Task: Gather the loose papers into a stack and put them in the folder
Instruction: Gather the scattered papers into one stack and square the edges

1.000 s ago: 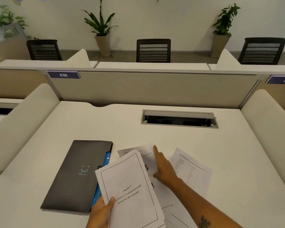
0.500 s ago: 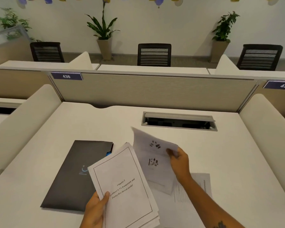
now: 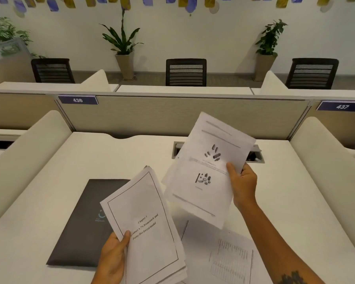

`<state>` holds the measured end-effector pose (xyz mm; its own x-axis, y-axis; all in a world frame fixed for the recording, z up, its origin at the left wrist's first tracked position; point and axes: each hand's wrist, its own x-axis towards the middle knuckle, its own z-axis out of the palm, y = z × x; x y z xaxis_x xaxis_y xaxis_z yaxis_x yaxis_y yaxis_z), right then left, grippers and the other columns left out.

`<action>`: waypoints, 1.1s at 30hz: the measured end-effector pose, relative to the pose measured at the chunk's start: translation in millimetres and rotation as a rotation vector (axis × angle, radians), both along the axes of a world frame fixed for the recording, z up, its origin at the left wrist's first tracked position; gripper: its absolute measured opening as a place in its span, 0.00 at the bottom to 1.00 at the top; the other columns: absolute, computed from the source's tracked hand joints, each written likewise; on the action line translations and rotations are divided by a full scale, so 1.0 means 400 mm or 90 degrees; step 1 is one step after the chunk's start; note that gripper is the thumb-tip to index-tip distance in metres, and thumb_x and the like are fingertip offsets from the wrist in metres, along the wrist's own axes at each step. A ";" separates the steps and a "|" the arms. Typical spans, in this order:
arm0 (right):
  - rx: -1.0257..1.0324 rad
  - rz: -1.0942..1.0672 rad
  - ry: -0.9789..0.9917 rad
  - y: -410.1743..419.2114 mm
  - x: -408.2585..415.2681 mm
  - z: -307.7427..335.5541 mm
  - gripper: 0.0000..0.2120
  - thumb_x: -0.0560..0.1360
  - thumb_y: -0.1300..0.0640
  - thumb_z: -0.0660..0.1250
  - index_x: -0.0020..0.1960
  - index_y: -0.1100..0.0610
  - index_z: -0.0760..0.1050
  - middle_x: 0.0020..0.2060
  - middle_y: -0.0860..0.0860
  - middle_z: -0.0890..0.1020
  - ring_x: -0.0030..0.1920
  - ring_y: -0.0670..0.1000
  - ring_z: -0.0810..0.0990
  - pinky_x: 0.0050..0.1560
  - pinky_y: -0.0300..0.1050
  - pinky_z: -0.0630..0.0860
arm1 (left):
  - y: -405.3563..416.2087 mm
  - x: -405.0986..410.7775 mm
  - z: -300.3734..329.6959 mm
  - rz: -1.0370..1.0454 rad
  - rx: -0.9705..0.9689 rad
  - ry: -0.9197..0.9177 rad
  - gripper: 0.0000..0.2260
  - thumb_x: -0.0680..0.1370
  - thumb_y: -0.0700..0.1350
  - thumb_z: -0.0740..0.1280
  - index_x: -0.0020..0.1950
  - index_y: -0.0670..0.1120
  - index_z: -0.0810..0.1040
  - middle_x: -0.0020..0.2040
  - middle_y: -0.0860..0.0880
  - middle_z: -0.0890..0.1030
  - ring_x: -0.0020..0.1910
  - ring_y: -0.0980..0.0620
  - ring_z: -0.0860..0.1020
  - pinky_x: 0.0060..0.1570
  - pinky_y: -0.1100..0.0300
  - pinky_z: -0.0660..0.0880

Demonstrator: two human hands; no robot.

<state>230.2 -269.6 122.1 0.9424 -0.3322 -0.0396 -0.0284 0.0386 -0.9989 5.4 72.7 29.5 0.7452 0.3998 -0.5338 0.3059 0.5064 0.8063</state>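
Note:
My left hand (image 3: pixel 113 257) grips a stack of white papers (image 3: pixel 150 218) by its lower left edge; the top sheet has a framed border and a printed title. My right hand (image 3: pixel 243 183) pinches a single sheet with small pictures (image 3: pixel 205 169) by its right edge and holds it up in the air, right of the stack. A dark grey folder (image 3: pixel 86 224) lies shut on the white desk (image 3: pixel 111 156) at the left, partly under the stack. Another sheet with a table of text (image 3: pixel 230 255) lies flat on the desk below my right forearm.
A cable slot (image 3: pixel 254 154) is sunk into the desk behind the raised sheet. Beige dividers wall the desk at the back and both sides, tagged 436 (image 3: pixel 78 100) and 437 (image 3: pixel 342 107). Chairs and potted plants stand beyond.
My right hand has picked the pictured sheet off the desk and lifted it up and to the right. My left hand's stack has tilted up slightly.

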 end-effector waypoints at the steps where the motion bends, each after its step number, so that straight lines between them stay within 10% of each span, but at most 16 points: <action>1: -0.006 0.026 0.016 -0.009 -0.013 -0.008 0.09 0.78 0.50 0.77 0.58 0.48 0.84 0.48 0.42 0.89 0.45 0.44 0.89 0.43 0.41 0.86 | 0.001 0.002 0.000 -0.004 0.000 -0.001 0.15 0.81 0.41 0.67 0.69 0.45 0.77 0.63 0.43 0.85 0.62 0.40 0.83 0.59 0.44 0.79; 18: 0.015 0.381 0.239 0.039 -0.307 -0.143 0.10 0.83 0.58 0.70 0.61 0.51 0.87 0.55 0.52 0.90 0.56 0.57 0.89 0.58 0.54 0.86 | -0.064 -0.008 -0.059 -0.160 0.044 0.113 0.17 0.81 0.39 0.69 0.70 0.40 0.76 0.58 0.42 0.86 0.60 0.40 0.83 0.66 0.42 0.76; 27: 0.007 0.518 0.318 0.099 -0.373 -0.137 0.17 0.83 0.39 0.65 0.62 0.46 0.85 0.57 0.50 0.90 0.59 0.52 0.89 0.66 0.56 0.82 | -0.091 -0.015 -0.041 -0.208 -0.031 0.145 0.13 0.79 0.41 0.71 0.64 0.46 0.78 0.56 0.42 0.88 0.59 0.38 0.84 0.59 0.41 0.80; 33: -0.009 0.425 0.391 0.077 -0.380 -0.136 0.27 0.85 0.32 0.52 0.58 0.43 0.87 0.53 0.47 0.90 0.47 0.47 0.90 0.49 0.49 0.85 | -0.095 -0.020 -0.062 -0.182 0.074 0.141 0.19 0.80 0.42 0.71 0.71 0.46 0.75 0.60 0.43 0.85 0.59 0.41 0.82 0.64 0.40 0.77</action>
<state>78.2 -238.9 67.9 0.7540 0.2707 -0.5985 -0.5680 -0.1890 -0.8010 -2.6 34.5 4.9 0.7070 0.2598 -0.6578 0.5948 0.2849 0.7517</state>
